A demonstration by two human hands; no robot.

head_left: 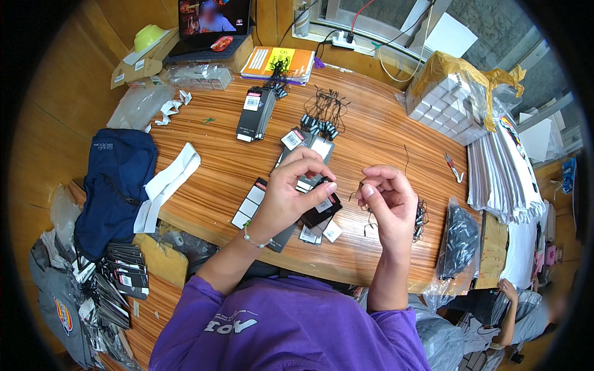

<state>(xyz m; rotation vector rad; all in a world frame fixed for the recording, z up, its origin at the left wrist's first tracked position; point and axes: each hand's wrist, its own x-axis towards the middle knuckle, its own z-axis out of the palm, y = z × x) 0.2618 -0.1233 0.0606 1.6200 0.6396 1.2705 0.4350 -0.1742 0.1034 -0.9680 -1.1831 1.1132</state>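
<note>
My left hand [286,193] pinches a black hang tag [324,210] between thumb and forefinger, over the wooden table. To its right, my right hand [392,199] has thumb and forefinger closed on a thin black string [353,196]. More dark tags with white labels [250,203] lie under and beside my left wrist. Past the hands, a bunch of black strings with small grey ends [322,125] rests on some tags. Farther left is a neat stack of tags [256,115] with its strings fanned out. A heap of loose black strings [421,221] is partly hidden behind my right hand.
Small white boxes in plastic wrap [447,106] and a pile of folded white sheets [499,167] stand at right, near red-handled snips [454,167] and a plastic bag [459,241]. Navy cloth [116,179] hangs at left. A laptop [238,31] stands behind. Another person's arm [510,312] shows lower right.
</note>
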